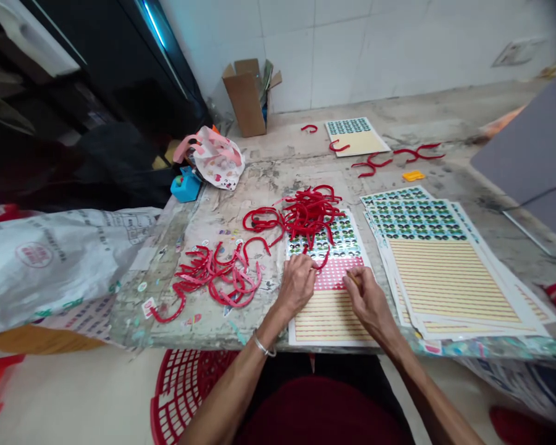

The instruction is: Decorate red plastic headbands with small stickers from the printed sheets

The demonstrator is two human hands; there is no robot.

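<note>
My left hand, with a bracelet on the wrist, is closed at the left edge of a sticker sheet. A red curved strip sticks out from its fingertips. My right hand rests over the sheet's right side, thumb and fingers pinched together. A small yellowish bit shows at its fingertips, too small to name. The sheet has patterned rows on top, a pink band in the middle and yellow strips below. A heap of red curved strips covers its upper part.
More red and pink curved strips lie to the left. A stack of sticker sheets is at the right, near an orange-yellow piece. Behind stand a cardboard box, a plastic bag and a blue container.
</note>
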